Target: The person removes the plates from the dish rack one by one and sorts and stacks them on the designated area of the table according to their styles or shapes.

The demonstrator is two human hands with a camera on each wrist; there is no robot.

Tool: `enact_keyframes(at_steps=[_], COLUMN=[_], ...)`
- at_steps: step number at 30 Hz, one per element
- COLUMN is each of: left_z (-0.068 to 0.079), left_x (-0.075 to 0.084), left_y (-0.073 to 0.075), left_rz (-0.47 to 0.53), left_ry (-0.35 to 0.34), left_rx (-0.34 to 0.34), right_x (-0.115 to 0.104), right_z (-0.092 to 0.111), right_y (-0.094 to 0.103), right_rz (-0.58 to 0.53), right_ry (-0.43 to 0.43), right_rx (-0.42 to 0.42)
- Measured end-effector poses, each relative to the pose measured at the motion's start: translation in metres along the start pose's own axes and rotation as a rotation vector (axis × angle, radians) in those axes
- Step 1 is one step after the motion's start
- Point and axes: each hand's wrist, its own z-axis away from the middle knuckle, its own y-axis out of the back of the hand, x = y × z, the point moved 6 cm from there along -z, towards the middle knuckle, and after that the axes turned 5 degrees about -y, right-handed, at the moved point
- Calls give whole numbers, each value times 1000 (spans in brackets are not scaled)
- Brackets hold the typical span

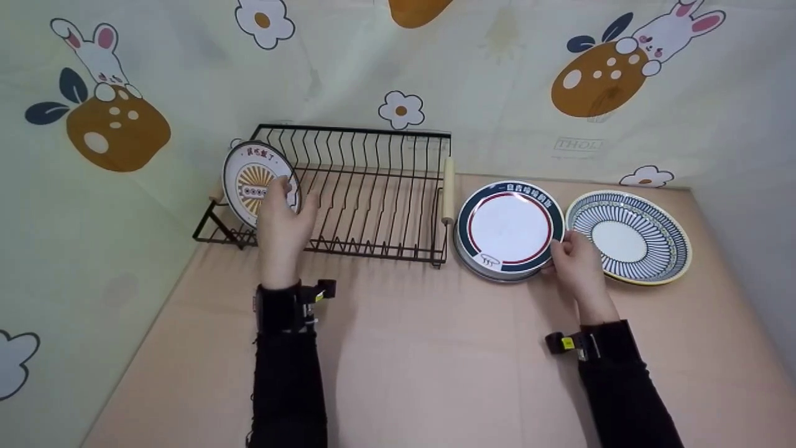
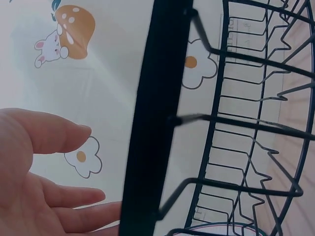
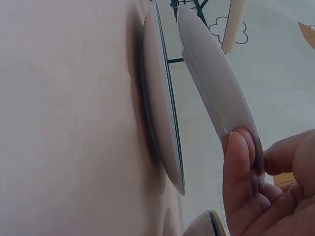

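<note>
In the head view, a white plate with a yellow sunburst print (image 1: 242, 171) stands tilted at the left end of a black wire dish rack (image 1: 373, 177). My left hand (image 1: 285, 227) is in front of that plate. Its thumb and fingers (image 2: 78, 194) are spread apart in the left wrist view, with nothing between them. A white plate with a dark blue rim and a red ring (image 1: 510, 227) is pinched at its right edge by my right hand (image 1: 581, 264). The right wrist view shows this plate's underside (image 3: 216, 73), tilted up and apart from the plate beneath it (image 3: 162, 108).
Right of the held plate sits a blue-and-white patterned dish (image 1: 675, 242) with a yellow rim, apparently stacked. A pale wooden handle (image 1: 448, 190) forms the rack's right side. A printed cloth wall (image 1: 342, 68) rises behind the pinkish tabletop (image 1: 435, 361).
</note>
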Motion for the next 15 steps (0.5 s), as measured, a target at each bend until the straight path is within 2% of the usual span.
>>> enact_keyframes(at_steps=[8,15], left_z=[0,-1], left_x=[-4,-7], left_y=[8,10], left_rz=[3,12], left_ry=[6,20], left_rx=[38,32], right_x=[1,3], right_z=[0,-1], right_y=[-1,-2], right_rz=[24,43], right_ry=[26,23], right_rx=[-11,-19])
